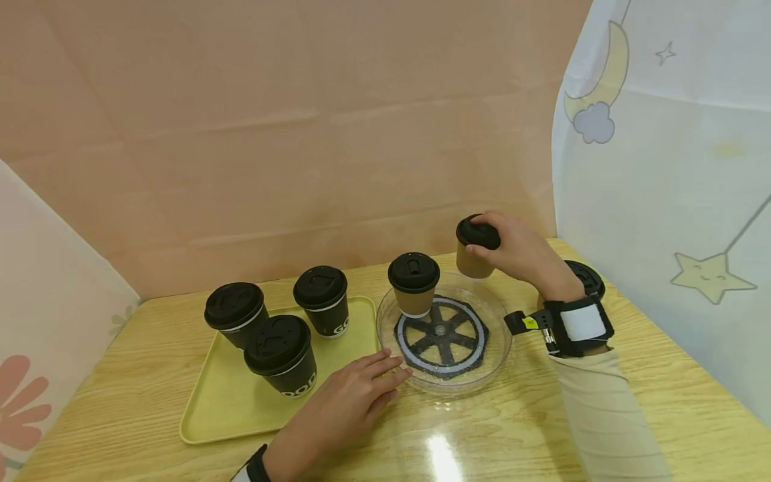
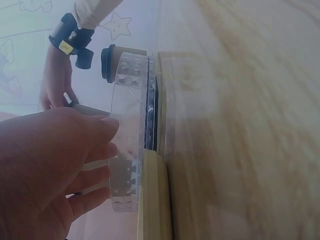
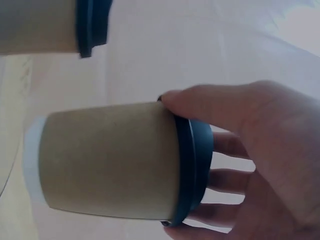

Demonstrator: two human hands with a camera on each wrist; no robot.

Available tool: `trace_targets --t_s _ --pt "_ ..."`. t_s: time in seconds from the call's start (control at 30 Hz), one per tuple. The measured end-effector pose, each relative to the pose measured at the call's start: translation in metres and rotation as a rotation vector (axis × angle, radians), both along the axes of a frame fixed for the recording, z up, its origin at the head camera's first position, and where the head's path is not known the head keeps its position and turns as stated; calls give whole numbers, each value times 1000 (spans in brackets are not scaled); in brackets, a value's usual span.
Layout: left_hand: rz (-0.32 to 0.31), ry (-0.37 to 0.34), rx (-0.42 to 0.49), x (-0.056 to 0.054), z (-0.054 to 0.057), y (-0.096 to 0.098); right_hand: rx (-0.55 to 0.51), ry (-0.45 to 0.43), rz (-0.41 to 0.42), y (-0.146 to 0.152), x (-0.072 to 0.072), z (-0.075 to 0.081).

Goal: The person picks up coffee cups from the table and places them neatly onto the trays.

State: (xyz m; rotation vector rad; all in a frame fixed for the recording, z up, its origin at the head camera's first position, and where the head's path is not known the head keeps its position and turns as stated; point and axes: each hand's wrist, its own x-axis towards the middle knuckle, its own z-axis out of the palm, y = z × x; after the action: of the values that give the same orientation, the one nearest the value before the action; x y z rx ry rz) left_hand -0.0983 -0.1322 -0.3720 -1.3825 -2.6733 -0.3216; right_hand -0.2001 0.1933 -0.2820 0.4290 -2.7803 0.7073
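Observation:
My right hand (image 1: 521, 251) grips a brown paper coffee cup (image 1: 474, 264) from above by its black lid, fingers and thumb around the lid's edge. This cup (image 3: 110, 160) is above the far right side of a clear round turntable tray (image 1: 498, 351). Another brown coffee cup (image 1: 414, 301) with a black lid stands inside that tray, at its back left. At the tray's near left rim, my left hand (image 1: 355, 395) has its fingers extended and fingertips right at the clear wall (image 2: 125, 100); nothing is in its grasp.
To the left lies a yellow serving tray (image 1: 225, 412) with three black lidded coffee cups: one in front (image 1: 283, 355), one at back left (image 1: 236, 311), one at back right (image 1: 323, 304). Another black-lidded cup (image 1: 587, 278) is partly hidden behind my right wrist. Cloth hangs behind the wooden table (image 1: 482, 442).

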Motion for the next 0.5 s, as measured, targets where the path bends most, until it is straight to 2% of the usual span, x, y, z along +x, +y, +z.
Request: trace_targets --t_s 0.2,0.5 --pt "8 7 -3 1 1 0 48 20 51 -5 3 4" --pt "9 -7 6 1 1 1 47 -8 95 -11 4 3"
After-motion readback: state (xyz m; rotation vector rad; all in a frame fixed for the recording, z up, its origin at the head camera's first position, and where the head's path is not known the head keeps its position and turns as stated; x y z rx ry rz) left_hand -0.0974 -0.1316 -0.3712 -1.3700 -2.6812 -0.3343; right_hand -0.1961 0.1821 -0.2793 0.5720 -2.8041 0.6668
